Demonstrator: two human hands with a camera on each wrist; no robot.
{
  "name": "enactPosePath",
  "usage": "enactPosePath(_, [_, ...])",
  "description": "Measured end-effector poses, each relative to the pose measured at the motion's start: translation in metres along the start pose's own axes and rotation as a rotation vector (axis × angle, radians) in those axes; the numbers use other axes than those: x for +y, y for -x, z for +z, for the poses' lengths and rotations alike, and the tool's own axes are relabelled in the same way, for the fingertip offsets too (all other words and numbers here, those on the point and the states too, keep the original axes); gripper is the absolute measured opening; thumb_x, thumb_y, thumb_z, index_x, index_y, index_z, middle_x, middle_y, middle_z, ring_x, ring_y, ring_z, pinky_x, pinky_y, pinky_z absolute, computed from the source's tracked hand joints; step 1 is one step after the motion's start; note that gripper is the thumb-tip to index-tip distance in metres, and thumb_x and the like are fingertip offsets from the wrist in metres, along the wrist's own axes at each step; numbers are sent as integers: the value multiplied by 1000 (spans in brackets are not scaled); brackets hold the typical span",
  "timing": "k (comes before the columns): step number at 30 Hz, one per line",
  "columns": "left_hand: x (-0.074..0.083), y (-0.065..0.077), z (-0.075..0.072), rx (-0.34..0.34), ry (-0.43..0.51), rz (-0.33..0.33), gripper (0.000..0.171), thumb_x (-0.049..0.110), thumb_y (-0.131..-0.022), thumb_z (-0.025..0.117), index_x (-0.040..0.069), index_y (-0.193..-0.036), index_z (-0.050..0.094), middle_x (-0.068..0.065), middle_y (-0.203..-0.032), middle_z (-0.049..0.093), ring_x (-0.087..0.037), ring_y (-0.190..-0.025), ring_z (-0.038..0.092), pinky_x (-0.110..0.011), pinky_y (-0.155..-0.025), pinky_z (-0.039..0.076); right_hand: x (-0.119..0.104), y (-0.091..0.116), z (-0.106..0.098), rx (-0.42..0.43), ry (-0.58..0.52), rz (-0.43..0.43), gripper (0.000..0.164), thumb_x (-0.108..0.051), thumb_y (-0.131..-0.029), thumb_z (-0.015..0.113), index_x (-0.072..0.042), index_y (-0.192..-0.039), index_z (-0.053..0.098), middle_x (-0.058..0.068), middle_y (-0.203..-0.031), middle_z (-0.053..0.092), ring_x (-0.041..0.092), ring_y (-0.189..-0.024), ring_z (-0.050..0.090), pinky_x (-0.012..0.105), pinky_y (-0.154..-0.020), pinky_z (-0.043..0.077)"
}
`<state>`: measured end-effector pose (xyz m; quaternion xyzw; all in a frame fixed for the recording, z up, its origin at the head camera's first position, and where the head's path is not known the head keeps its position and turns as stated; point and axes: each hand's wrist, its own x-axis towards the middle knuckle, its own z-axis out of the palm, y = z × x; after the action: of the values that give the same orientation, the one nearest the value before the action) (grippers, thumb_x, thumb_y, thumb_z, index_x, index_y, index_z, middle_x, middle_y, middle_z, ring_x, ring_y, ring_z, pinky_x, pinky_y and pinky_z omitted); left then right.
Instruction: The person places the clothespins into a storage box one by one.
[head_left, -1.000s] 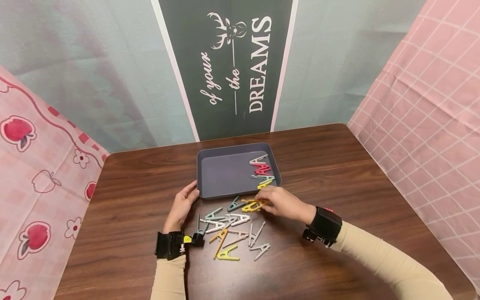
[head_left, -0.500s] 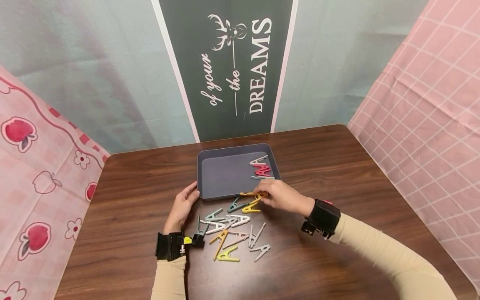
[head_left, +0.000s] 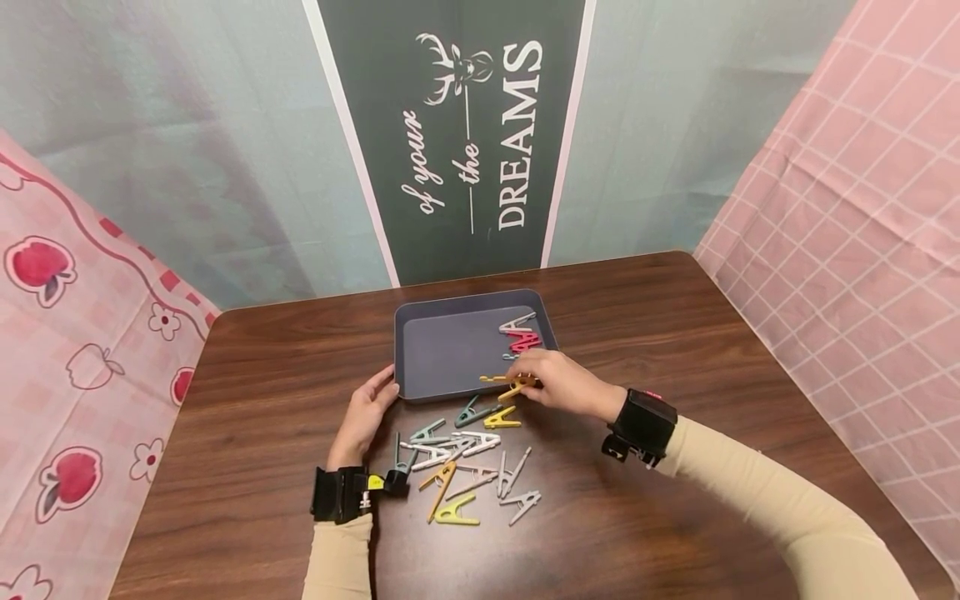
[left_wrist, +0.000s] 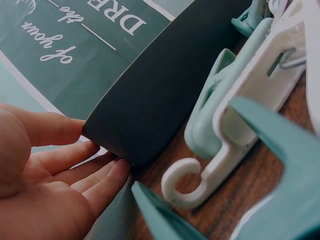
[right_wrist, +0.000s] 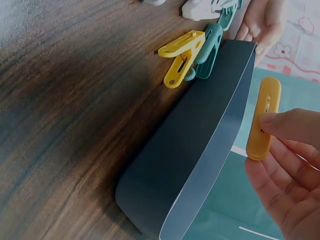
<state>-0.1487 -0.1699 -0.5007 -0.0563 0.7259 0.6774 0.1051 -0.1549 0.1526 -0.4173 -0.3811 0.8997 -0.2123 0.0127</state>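
Observation:
My right hand (head_left: 558,379) pinches an orange-yellow clothespin (right_wrist: 263,119) between thumb and fingers. It holds the clothespin above the near right rim of a grey tray (head_left: 438,346). My left hand (head_left: 366,415) touches the tray's near left corner with fairly straight fingers, thumb at the corner. Inside the tray, along its right side, lie a pale grey clothespin (head_left: 516,323) and red clothespins (head_left: 525,342); my right hand hides what lies nearer. In front of the tray, a yellow clothespin (head_left: 502,418) lies beside a dark green clothespin (head_left: 474,412).
Several more clothespins in white, green, grey and pink lie in a loose pile before the tray, with an orange clothespin (head_left: 441,487) and a lime-yellow clothespin (head_left: 457,511) nearest. The wooden table (head_left: 622,325) ends at a hanging curtain (head_left: 645,150).
My right hand has lifted the orange-yellow clothespin off the pile and carried it up and forward to the tray's near rim. My left hand stays at the corner.

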Motion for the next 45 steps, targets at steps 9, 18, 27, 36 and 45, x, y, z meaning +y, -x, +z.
enactPosePath(9, [0,0,0,0,-9,2,47,4,-100,44,-2,-146,37,-23,-149,42,-30,-139,40,2,-86,38,4,-7,-4,-7,-10,20,22,-5,-81,75,-6,-103,72,8,-102,71,20,-97,64,36,-87,57])
enactPosePath(18, [-4,-1,1,16,-17,6,46,4,-99,45,-2,-145,39,-23,-147,44,-29,-137,41,1,-87,40,8,-11,-9,-7,-11,43,21,-6,-82,73,-6,-103,72,9,-107,71,24,-104,65,38,-89,56])
enactPosePath(27, [-4,-1,-1,-16,-9,24,47,4,-100,44,-3,-146,36,-24,-149,42,-31,-138,40,0,-88,40,13,-18,-10,-3,-6,47,18,-6,-82,73,-6,-100,71,6,-100,70,18,-92,63,31,-78,56])
enactPosePath(36, [-3,1,1,9,-25,18,47,5,-99,46,-2,-145,38,-23,-148,44,-30,-138,41,1,-87,39,16,-26,-10,3,23,27,16,-7,-83,73,-7,-99,71,5,-99,69,20,-93,64,30,-75,55])
enactPosePath(45, [-2,1,0,9,-30,16,47,5,-100,45,-2,-146,37,-23,-148,44,-29,-137,41,2,-87,38,20,-36,-11,12,9,65,18,-4,-83,72,-5,-101,72,8,-101,70,19,-89,63,28,-72,53])
